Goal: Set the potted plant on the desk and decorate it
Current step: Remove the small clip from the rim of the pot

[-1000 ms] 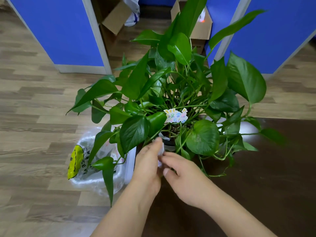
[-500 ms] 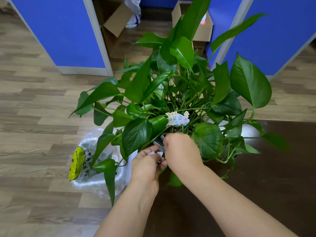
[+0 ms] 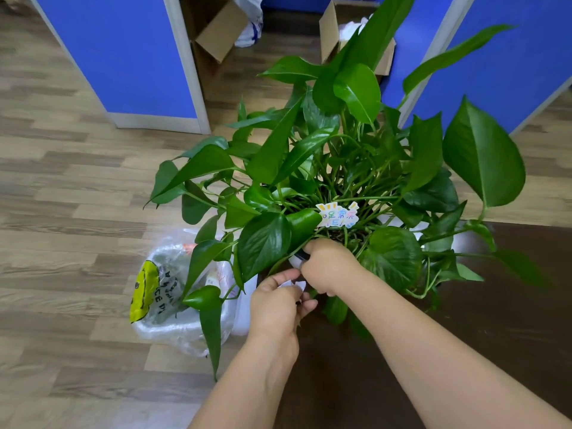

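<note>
A leafy green potted plant stands near the left corner of the dark brown desk. A colourful paper tag with writing is stuck among its stems. My right hand presses against the white pot rim under the leaves, fingers closed; what it grips is hidden. My left hand sits just below it, pinching a small white paper piece.
A clear plastic bag with a yellow label lies on the wooden floor left of the desk. Blue partitions and open cardboard boxes stand at the back. Leaves overhang the desk edge.
My right hand moved up from beside the left hand to the pot rim under the leaves. The left hand stayed low, still pinching the white paper piece.
</note>
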`<control>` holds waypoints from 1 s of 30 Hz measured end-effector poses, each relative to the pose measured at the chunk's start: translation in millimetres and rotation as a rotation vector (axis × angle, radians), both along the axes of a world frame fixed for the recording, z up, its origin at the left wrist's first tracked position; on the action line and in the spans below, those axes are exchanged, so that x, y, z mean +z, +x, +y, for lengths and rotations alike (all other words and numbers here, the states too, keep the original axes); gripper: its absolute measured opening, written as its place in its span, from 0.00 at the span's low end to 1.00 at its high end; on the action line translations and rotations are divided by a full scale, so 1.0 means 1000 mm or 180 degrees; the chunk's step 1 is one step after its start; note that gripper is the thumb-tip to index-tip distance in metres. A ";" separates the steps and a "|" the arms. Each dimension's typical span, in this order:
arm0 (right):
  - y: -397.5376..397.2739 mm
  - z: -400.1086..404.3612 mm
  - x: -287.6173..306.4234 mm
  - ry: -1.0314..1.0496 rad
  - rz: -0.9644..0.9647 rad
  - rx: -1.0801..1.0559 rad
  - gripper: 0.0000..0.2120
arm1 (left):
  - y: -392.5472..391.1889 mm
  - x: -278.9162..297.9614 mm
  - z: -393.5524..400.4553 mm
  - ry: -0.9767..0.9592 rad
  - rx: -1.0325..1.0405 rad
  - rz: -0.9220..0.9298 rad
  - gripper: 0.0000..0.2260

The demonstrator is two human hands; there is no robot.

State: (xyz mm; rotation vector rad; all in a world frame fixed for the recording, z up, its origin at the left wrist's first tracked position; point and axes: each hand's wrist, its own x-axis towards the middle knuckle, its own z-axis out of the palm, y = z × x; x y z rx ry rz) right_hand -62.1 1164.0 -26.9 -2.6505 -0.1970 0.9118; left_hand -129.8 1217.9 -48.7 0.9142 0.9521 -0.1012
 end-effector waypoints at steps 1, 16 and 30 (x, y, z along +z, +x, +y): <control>0.000 0.000 -0.001 0.0006 0.0012 -0.0019 0.15 | 0.000 0.000 0.000 0.0007 0.0001 0.0010 0.15; -0.017 -0.025 -0.001 0.0186 -0.0204 0.0000 0.23 | -0.009 -0.001 -0.008 0.0064 -0.0028 0.0058 0.15; -0.019 -0.003 0.003 0.0028 -0.0296 -0.0234 0.21 | -0.013 -0.003 -0.016 0.0010 -0.0090 -0.0019 0.14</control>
